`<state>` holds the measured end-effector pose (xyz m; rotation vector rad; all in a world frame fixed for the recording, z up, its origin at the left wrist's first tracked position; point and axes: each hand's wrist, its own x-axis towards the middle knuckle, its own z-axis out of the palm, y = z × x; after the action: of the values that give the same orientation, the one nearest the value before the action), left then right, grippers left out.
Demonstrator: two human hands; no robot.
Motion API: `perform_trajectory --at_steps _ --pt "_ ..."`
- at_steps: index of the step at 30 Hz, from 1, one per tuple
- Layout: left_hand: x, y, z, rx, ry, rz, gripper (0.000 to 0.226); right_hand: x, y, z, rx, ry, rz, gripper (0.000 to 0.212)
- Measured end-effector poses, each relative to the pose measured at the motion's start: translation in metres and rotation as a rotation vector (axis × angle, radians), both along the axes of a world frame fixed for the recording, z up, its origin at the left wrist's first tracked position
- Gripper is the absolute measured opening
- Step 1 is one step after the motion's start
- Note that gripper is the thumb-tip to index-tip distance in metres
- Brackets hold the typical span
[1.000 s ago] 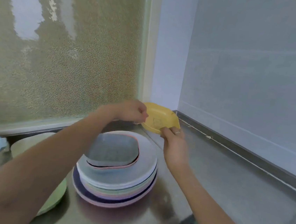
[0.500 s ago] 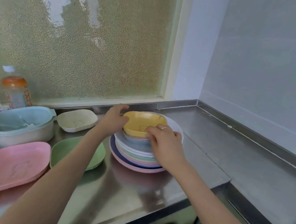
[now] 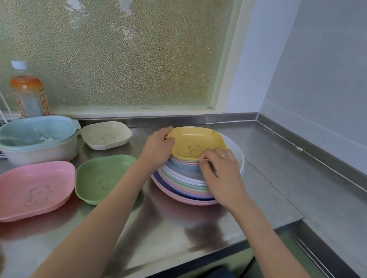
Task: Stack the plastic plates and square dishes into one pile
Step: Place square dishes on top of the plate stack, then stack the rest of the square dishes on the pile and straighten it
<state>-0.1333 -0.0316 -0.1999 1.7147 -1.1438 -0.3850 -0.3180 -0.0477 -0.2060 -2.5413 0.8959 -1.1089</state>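
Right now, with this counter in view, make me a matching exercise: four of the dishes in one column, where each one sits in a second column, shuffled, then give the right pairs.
Column one:
1. yellow dish
2. green dish
3. pink dish
4. cream dish

Column two:
A. at the back, near the window sill, beside the blue-lidded tub
B. on top of the pile, held by the left hand and right hand
C. on the counter just left of the pile
D. left of the green one, nearer the front edge

Pairs: 1-B, 2-C, 3-D, 4-A
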Motion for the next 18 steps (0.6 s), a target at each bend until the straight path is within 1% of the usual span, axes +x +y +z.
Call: perform_trajectory --at_steps 3,5,7,9,10,11,12,13,14,16,18 --pt "0.003 0.001 0.0 0.021 0.008 -0.039 0.05 -0.001 0.002 0.003 0.025 -0.03 -0.016 0.018" --pt "0.005 0.01 0.0 0.018 0.028 -0.066 0.05 0.0 0.009 0.004 0.008 -0.087 -0.079 0.014" --pt "0.007 0.028 -0.003 -0.076 0.099 -0.052 0.049 0.006 0.026 0.006 -0.075 -0.179 -0.155 0.017" --pt "0.011 0.053 -0.008 -0.215 0.165 0.047 0.044 0.019 0.05 0.008 -0.125 -0.279 -0.15 0.017" --pt "0.016 0.066 -0.009 -0.253 0.148 0.128 0.04 0.028 0.062 0.008 -0.103 -0.306 -0.083 0.016" --pt "0.023 0.08 -0.01 -0.256 0.092 0.224 0.034 0.038 0.073 0.006 -0.037 -0.303 0.028 0.015" --pt "0.031 0.093 -0.011 -0.233 0.025 0.317 0.03 0.048 0.084 0.003 0.06 -0.253 0.143 0.018" --pt "0.039 0.106 -0.01 -0.204 -0.033 0.39 0.028 0.058 0.093 -0.002 0.149 -0.158 0.227 0.022" --pt "0.046 0.12 -0.01 -0.18 -0.075 0.441 0.027 0.068 0.1 -0.009 0.198 -0.037 0.266 0.027" --pt "0.056 0.148 -0.011 -0.129 -0.155 0.533 0.025 0.087 0.108 -0.028 0.197 0.157 0.261 0.036" --pt "0.058 0.176 -0.02 -0.026 -0.273 0.625 0.026 0.1 0.109 -0.043 0.18 0.244 0.223 0.039"
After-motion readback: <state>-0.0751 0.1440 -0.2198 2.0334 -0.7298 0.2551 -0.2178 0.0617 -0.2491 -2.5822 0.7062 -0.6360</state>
